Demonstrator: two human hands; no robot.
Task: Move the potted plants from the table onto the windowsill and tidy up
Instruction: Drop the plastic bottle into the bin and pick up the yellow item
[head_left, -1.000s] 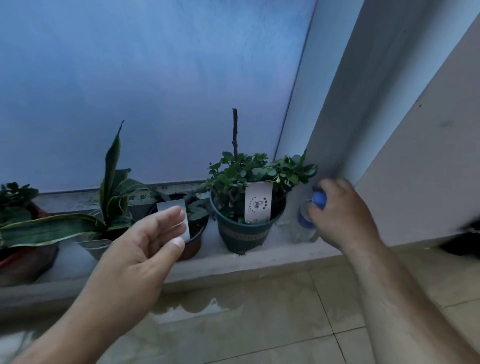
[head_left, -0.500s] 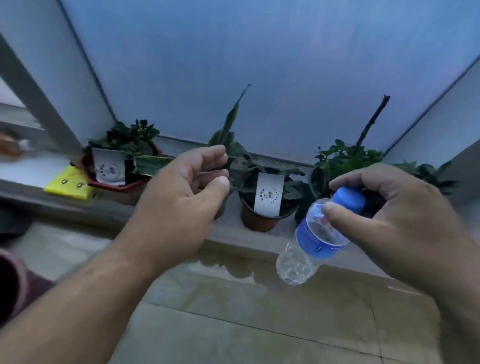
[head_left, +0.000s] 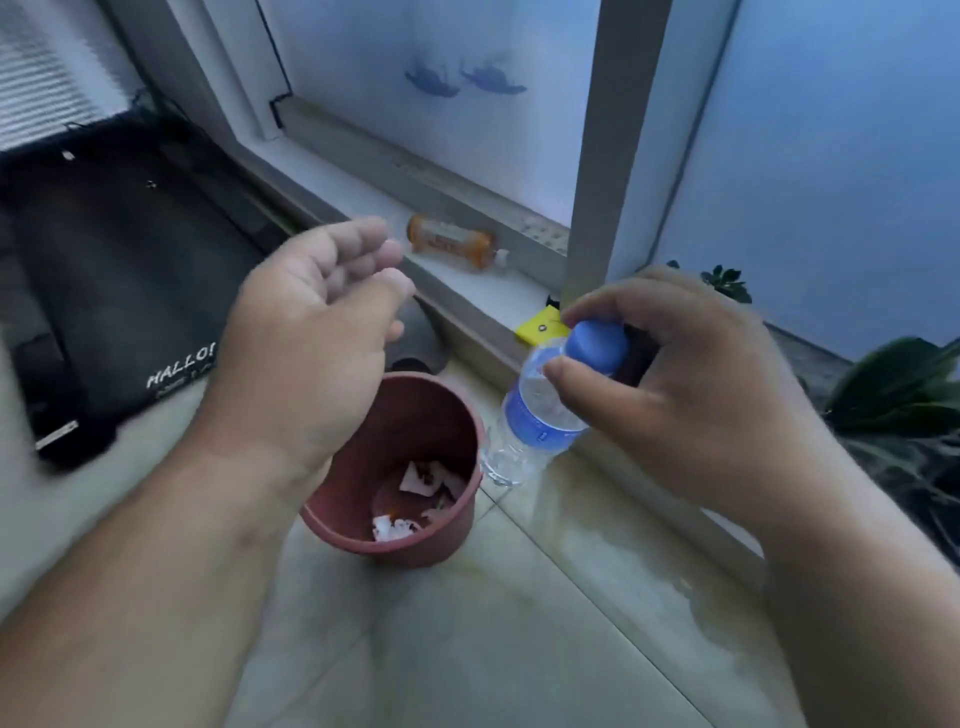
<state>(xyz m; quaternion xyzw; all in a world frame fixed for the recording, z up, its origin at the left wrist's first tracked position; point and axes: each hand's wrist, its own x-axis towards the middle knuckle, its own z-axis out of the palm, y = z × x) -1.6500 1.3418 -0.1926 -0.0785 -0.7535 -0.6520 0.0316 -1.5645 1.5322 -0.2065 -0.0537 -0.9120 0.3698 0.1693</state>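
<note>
Clear plastic bottle hangs by its blue cap, pinched in your right hand, just beside the red bin on the floor. Carry it over the rim before you let go, I'd judge. Your left hand hovers above the bin, fingers loosely curled, holding nothing.

At your three o'clock, dark green potted plants sit on the windowsill, leaves blurred.
</note>
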